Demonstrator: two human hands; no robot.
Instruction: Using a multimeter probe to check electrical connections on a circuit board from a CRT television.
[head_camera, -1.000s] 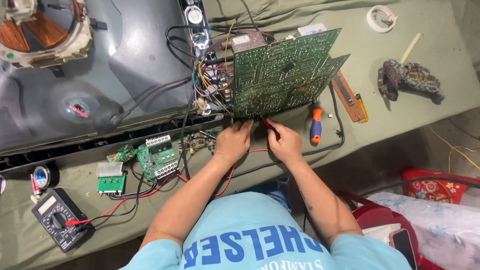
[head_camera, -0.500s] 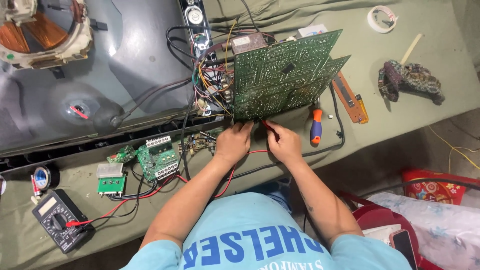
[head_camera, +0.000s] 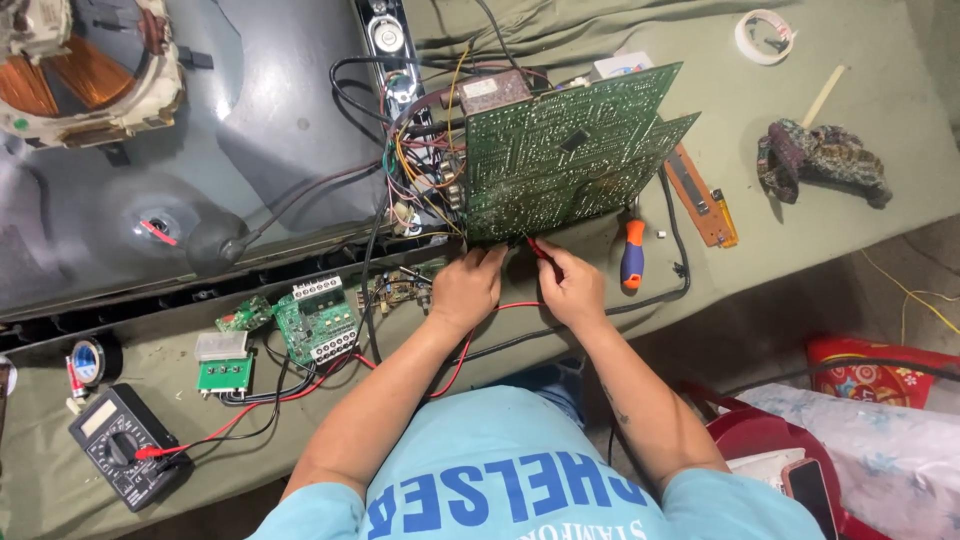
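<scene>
Red probe (head_camera: 537, 248) pinched in my right hand (head_camera: 572, 290), left hand (head_camera: 465, 290) pinching by the circuit board (head_camera: 570, 150) mid-frame, meter (head_camera: 122, 445) wired lower left: testing underway.

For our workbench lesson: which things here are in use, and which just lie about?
In use:
left hand
right hand
red probe
green circuit board
multimeter

Lying about:
screwdriver
tape roll
rag
small green board
</scene>
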